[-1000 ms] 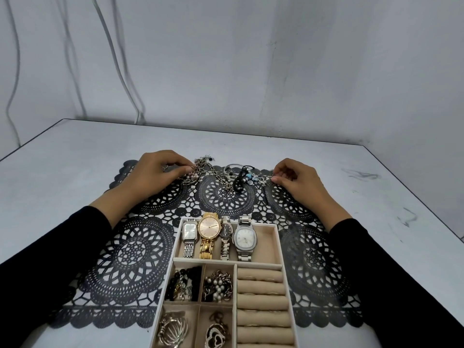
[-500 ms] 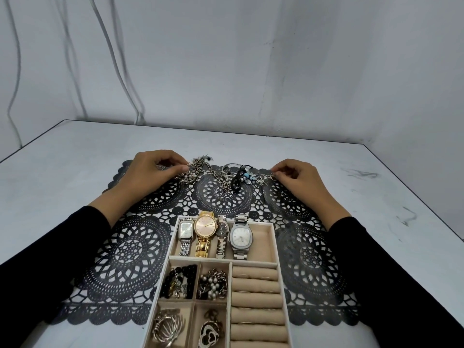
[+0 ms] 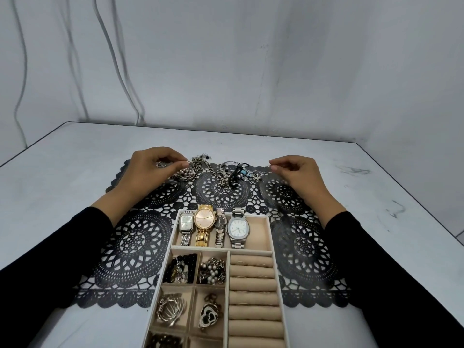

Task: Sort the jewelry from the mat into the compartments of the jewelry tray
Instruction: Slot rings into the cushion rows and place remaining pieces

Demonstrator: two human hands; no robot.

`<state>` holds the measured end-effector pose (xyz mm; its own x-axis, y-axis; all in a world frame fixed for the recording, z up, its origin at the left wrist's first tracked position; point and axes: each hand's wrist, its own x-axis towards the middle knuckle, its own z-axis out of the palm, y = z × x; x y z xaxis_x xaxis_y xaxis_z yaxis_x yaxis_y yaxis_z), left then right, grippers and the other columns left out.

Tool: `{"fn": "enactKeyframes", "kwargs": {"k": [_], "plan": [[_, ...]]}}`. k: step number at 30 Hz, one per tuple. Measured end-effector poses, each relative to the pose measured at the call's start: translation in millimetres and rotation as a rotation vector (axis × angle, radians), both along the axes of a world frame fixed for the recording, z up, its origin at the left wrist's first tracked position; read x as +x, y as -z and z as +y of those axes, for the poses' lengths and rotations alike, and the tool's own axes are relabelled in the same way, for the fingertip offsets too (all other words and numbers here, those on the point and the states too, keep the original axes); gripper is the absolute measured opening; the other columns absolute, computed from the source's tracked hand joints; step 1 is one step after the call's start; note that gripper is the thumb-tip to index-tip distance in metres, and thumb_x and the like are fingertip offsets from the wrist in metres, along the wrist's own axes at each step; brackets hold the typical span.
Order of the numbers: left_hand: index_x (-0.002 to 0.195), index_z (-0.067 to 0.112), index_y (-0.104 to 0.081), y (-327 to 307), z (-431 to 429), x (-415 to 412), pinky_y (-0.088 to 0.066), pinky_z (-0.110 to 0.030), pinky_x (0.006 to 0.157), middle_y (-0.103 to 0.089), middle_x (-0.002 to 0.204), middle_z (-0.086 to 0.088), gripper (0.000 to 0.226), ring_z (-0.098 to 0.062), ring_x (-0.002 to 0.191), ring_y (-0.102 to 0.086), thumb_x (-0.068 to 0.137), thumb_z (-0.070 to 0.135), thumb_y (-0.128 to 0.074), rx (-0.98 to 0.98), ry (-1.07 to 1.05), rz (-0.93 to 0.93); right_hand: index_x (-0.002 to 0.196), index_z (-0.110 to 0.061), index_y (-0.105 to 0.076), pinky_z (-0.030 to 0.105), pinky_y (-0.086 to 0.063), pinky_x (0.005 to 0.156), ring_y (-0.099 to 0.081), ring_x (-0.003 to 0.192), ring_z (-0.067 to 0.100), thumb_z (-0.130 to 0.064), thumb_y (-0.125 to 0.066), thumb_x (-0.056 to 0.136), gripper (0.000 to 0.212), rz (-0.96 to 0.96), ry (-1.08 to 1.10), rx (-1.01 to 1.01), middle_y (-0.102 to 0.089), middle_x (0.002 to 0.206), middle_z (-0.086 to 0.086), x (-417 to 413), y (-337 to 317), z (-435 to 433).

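Item: unsorted jewelry pile (image 3: 221, 172), lying at the far edge of the black lace mat (image 3: 140, 244) on the table (image 3: 62, 167), between your two hands. Contents: tangled chains, a beaded piece, a dark cord with blue beads.

Your left hand (image 3: 148, 169): fingers curled, tips pinched at the pile's left end; what they hold cannot be made out.

Your right hand (image 3: 296, 174): thumb and forefinger pinched, apparently on a fine chain too thin to confirm.

Jewelry tray (image 3: 270, 237): near you; four watches (image 3: 213, 227) in the top compartment, small compartments partly filled.

Handling, as judged: light, limp, slippery, prone to snag. Lift one strand at its clasp or bead; draw it free slowly.
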<state>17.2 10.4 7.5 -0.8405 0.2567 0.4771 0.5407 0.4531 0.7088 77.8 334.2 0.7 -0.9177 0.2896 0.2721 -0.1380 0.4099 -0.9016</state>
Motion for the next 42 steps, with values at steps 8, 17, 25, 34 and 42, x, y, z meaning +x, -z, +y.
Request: {"fn": "enactKeyframes", "kwargs": {"k": [8,17,25,34,42], "plan": [[0.085,0.027,-0.076,-7.9,1.8,22.3,-0.056,-0.027,0.082,-0.075,0.082,0.009,0.015,-0.011,0.083,-0.071,0.075,0.036,-0.081,0.108,0.019,-0.062,0.088,-0.015,-0.075,0.023,-0.056,0.075,-0.07,0.083,0.017,-0.006,-0.076,0.076,0.015,0.028,-0.047,-0.168,-0.074,0.087,0.006,26.9,-15.7,-20.2],[0.089,0.019,-0.077,-18.7,4.2,63.0,-0.051,-0.014,0.07,-0.075,0.081,0.005,0.018,-0.008,0.078,-0.07,0.076,0.031,-0.081,0.175,0.069,-0.098,0.092,-0.012,-0.075,0.025,-0.056,0.078,-0.07,0.083,0.017,-0.007,-0.075,0.077,0.016,0.06,-0.113,-0.263,-0.074,0.085,0.006,77.7,-34.3,-42.6],[0.088,0.02,-0.076,-26.2,-0.3,115.0,-0.058,-0.024,0.076,-0.076,0.084,-0.001,0.012,-0.019,0.084,-0.071,0.079,0.026,-0.08,0.264,0.121,-0.126,0.098,-0.006,-0.074,0.02,-0.054,0.07,-0.068,0.079,0.015,-0.007,-0.076,0.077,0.021,0.077,-0.178,-0.341,-0.074,0.088,0.01,125.5,-39.9,-63.8],[0.094,0.01,-0.075,-21.1,2.2,165.6,-0.056,-0.018,0.075,-0.075,0.086,0.003,0.015,-0.011,0.083,-0.071,0.08,0.016,-0.078,0.258,0.205,-0.076,0.098,-0.001,-0.072,0.024,-0.056,0.073,-0.069,0.08,0.018,-0.002,-0.073,0.078,0.02,0.144,-0.182,-0.302,-0.073,0.086,0.012,177.2,-34.1,-81.3],[0.089,0.016,-0.076,-11.1,10.3,195.5,-0.056,-0.02,0.073,-0.075,0.085,0.002,0.014,-0.014,0.08,-0.071,0.076,0.022,-0.078,0.219,0.298,-0.067,0.097,0.001,-0.072,0.017,-0.048,0.05,-0.064,0.062,0.011,-0.001,-0.072,0.079,0.018,0.078,-0.171,-0.282,-0.071,0.078,0.01,215.4,-23.1,-84.9]]}}
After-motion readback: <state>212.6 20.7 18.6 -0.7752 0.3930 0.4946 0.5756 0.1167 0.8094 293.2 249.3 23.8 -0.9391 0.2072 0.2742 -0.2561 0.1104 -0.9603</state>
